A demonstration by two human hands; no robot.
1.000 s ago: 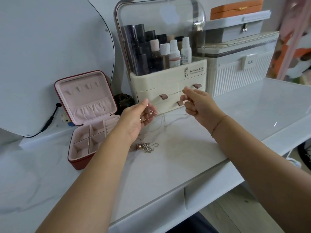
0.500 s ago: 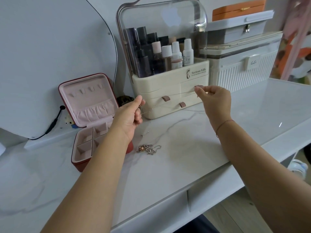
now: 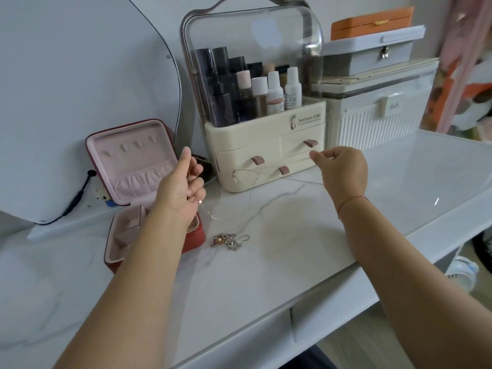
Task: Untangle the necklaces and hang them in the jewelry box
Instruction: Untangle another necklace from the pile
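Both hands are up above the table (image 3: 292, 262), well apart. The left hand (image 3: 183, 187) pinches a thin chain (image 3: 247, 170) between thumb and forefinger, its other fingers curled in. A short length with a small bead hangs below that hand. The right hand (image 3: 343, 171) pinches the same chain at thumb and fingertip, knuckles toward the camera, with a red thread (image 3: 351, 202) round the wrist. Between the hands the chain runs slack and crosses itself in front of the organizer (image 3: 253, 145) drawers. One loop droops toward the tabletop under the right wrist; whether it touches, I cannot tell. A second tangle (image 3: 230, 241) of silver links with a pinkish bead lies on the table, near the front right corner of the box (image 3: 133, 161), not touching it. The box sits left of the organizer, open, red outside and pink inside. Its lid stands upright with a row of small hooks along the top and a gathered pocket below, all hooks bare. Its base compartments are partly hidden by the left forearm. The organizer holds bottles (image 3: 266, 97) under a clear dome. A ribbed white case (image 3: 372, 123) stands just beside it on the right, stacked with a grey box (image 3: 372, 54) and an orange box (image 3: 372, 22). A mirror (image 3: 80, 75) stands behind the box, with a black cable (image 3: 77, 195) at its lower edge.
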